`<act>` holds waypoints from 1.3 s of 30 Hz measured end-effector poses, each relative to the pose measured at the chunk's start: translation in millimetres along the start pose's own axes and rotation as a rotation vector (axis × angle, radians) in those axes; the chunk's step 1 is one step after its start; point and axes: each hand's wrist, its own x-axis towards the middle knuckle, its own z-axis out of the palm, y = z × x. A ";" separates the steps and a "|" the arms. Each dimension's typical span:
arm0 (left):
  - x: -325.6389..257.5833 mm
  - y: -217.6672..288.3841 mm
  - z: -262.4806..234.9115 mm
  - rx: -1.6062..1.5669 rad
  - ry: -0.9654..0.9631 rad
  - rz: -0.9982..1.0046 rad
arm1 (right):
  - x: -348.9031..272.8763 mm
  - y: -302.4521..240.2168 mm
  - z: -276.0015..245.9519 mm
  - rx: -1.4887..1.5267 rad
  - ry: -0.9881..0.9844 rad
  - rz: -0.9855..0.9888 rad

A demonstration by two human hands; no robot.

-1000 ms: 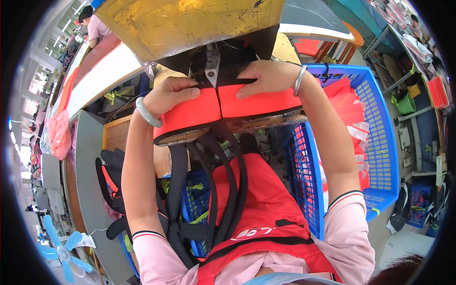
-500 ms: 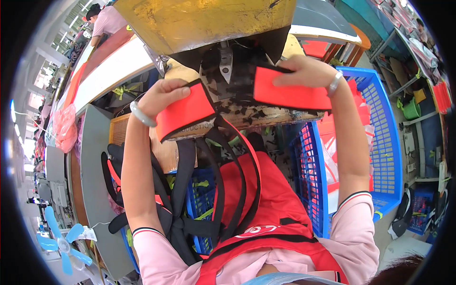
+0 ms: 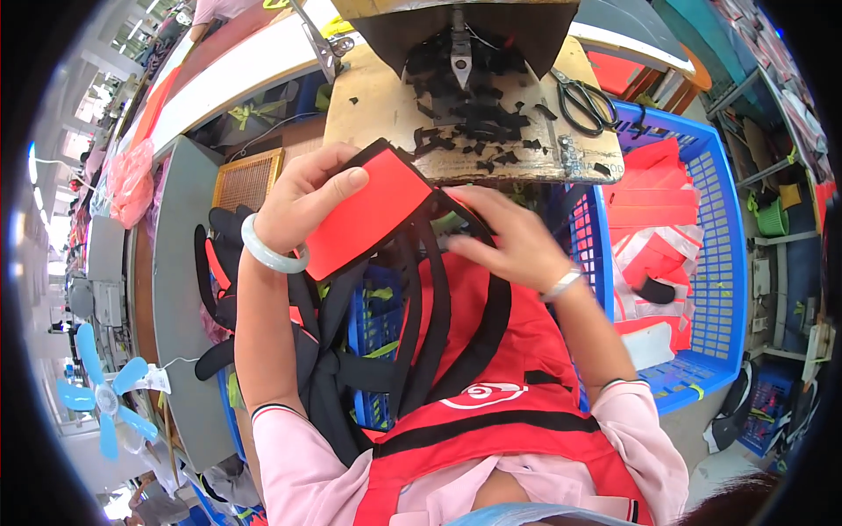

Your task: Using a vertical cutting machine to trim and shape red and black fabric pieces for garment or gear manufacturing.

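Observation:
My left hand (image 3: 303,197) is closed on a bright red fabric panel (image 3: 373,206) with black edging, thumb on top and fingers beneath. The panel is tilted in front of the wooden worktable's near edge. Long black straps (image 3: 431,307) hang from beside its right corner over my lap. My right hand (image 3: 513,241), slightly blurred, is at the upper part of a strap, its thumb and fingers apart. Whether it touches the strap, I cannot tell. Beyond both hands, a pointed metal machine part (image 3: 460,61) stands over the wooden worktable (image 3: 373,105), which is strewn with black scraps (image 3: 491,123).
Black-handled scissors (image 3: 586,103) lie at the worktable's right. A blue plastic basket (image 3: 724,254) at the right holds red and pale fabric pieces (image 3: 653,210). Black padded straps (image 3: 329,386) hang at my left, beside a grey panel (image 3: 180,289). A blue fan (image 3: 105,399) stands lower left.
My right hand has left the worktable's right side and come down toward the straps; the second red panel it held is out of its grasp. The view has shifted, revealing the scissors.

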 end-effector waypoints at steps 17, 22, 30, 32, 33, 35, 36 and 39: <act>-138.2 11.7 57.9 0.334 0.246 0.385 | -21.1 -94.2 -85.1 -0.417 -0.517 -0.336; -95.9 17.2 115.1 -0.178 0.345 0.245 | -41.9 -118.3 -119.8 -0.513 -0.567 -0.224; -35.4 -24.1 132.2 0.394 0.187 0.413 | -7.7 -65.2 -127.5 -0.600 -0.533 -0.073; -27.6 -23.8 115.1 0.206 0.071 0.253 | 8.3 -58.3 -129.0 -0.556 -0.595 -0.019; -19.6 -26.0 105.1 0.317 0.080 0.342 | 15.4 -55.3 -127.8 -0.562 -0.591 -0.022; -8.0 -21.3 92.0 0.396 0.113 0.343 | 31.6 -41.4 -128.1 -0.568 -0.570 -0.047; 2.9 -21.5 85.2 0.455 0.100 0.366 | 40.2 -33.0 -130.8 -0.569 -0.569 -0.041; 26.1 -8.2 54.6 0.667 -0.017 0.205 | 66.5 -19.0 -137.0 -0.474 -0.615 0.041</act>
